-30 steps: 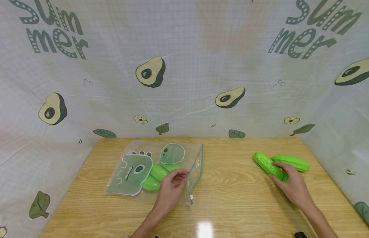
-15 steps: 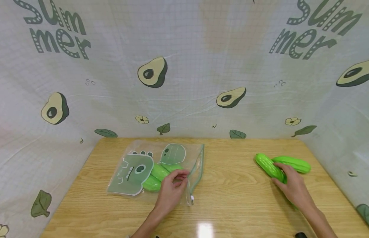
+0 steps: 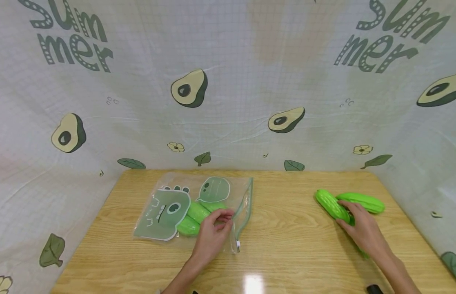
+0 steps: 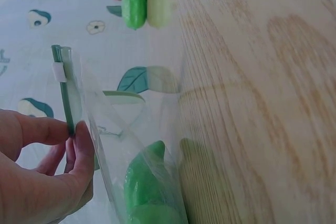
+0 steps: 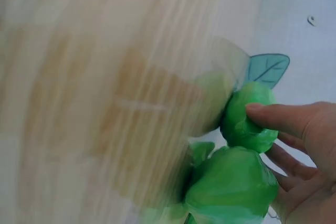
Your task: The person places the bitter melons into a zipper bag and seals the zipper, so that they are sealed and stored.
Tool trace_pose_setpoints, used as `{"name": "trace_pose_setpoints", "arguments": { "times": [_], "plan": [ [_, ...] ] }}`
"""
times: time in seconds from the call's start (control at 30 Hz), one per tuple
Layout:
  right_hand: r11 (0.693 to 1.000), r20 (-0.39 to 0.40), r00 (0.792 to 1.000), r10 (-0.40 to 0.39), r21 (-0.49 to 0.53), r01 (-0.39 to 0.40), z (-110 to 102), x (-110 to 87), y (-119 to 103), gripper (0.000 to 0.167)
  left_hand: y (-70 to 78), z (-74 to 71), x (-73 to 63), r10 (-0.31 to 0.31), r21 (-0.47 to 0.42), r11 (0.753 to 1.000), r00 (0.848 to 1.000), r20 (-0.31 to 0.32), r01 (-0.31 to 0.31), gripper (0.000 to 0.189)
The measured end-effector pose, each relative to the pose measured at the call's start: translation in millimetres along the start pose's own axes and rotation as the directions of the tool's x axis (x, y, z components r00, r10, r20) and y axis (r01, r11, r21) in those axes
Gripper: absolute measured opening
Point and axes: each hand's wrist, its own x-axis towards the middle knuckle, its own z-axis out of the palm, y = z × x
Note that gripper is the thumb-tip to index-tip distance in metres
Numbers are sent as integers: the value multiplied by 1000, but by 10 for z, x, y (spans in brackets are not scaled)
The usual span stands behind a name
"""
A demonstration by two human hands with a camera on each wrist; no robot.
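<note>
A clear slider zip bag [image 3: 150, 222] with a green monster print lies on the left of the table, several green cucumbers [image 3: 196, 212] inside it. My left hand [image 3: 212, 234] pinches the bag's green zip edge between thumb and fingers; the white slider [image 4: 59, 72] sits farther along that edge. On the right, my right hand [image 3: 363, 228] grips a bright green, bumpy cucumber [image 3: 330, 204], thumb on one side and fingers on the other. A second cucumber [image 3: 361, 201] lies just behind it. Another green one [image 5: 233, 184] shows below the gripped one in the right wrist view, mostly covered by the hand from above.
The wooden table [image 3: 283, 228] stretches between the bag and the loose cucumbers. A pale cloth [image 3: 235, 98] printed with avocados and leaves hangs behind and along both sides. A small black object [image 3: 374, 289] shows at the front edge near the right forearm.
</note>
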Motion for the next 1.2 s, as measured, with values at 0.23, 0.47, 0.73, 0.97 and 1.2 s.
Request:
{"name": "trace_pose_setpoints", "arguments": {
  "times": [0.23, 0.47, 0.73, 0.97, 1.2],
  "plan": [
    [999, 0, 1000, -26, -27, 26, -10, 25, 6, 60, 18, -5, -1, -5, -1, 1000, 1000, -4, 5, 19],
    [999, 9, 999, -33, -15, 33, -28, 41, -3, 61, 9, -9, 3, 0, 4, 1000, 1000, 4, 0, 19],
    [999, 37, 999, -12, 38, 11, -41, 69, -34, 58, 2, -9, 3, 4, -2, 1000, 1000, 4, -4, 18],
    [990, 88, 995, 54, 126, -65, -86, 115, -115, 55, -2, -7, 12, 0, -1, 1000, 1000, 10, 0, 19],
    [975, 86, 992, 96, 195, -111, -63, 157, -188, 51, 5, -5, 18, 0, -2, 1000, 1000, 15, 0, 19]
  ]
}}
